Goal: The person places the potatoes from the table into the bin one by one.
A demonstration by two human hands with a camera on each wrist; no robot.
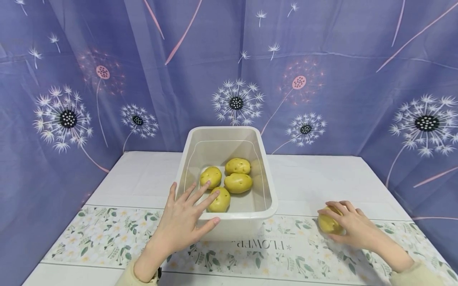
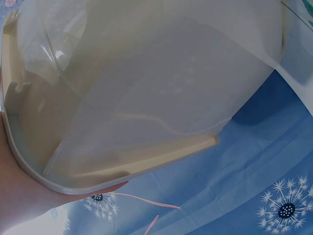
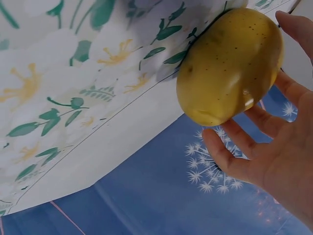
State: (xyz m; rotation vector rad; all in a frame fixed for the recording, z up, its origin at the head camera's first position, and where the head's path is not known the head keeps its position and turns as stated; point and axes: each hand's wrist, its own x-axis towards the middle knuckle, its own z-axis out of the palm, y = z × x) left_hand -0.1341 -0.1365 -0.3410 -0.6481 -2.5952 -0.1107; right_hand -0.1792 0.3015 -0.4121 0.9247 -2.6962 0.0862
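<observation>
A pale grey plastic bin (image 1: 267, 174) stands on the table with several yellow potatoes (image 1: 238, 183) on its floor. My left hand (image 1: 182, 218) is at the bin's near left corner, fingers spread and fairly straight over the inside, thumb by the near rim. In the left wrist view, only part of this hand shows beside the bin's rim (image 2: 80, 190). Off to the right, a single potato (image 3: 230, 68) is on the table. My right hand (image 1: 356, 228) holds it with curved fingers around its side, the thumb (image 3: 296, 27) beside its other end.
The white table (image 1: 304, 182) carries a floral strip (image 1: 111, 234) with printed lettering across its front part. Purple curtains (image 1: 193, 99) with dandelion prints hang behind the table and along both sides. The bin stands between the two hands, nearer the left.
</observation>
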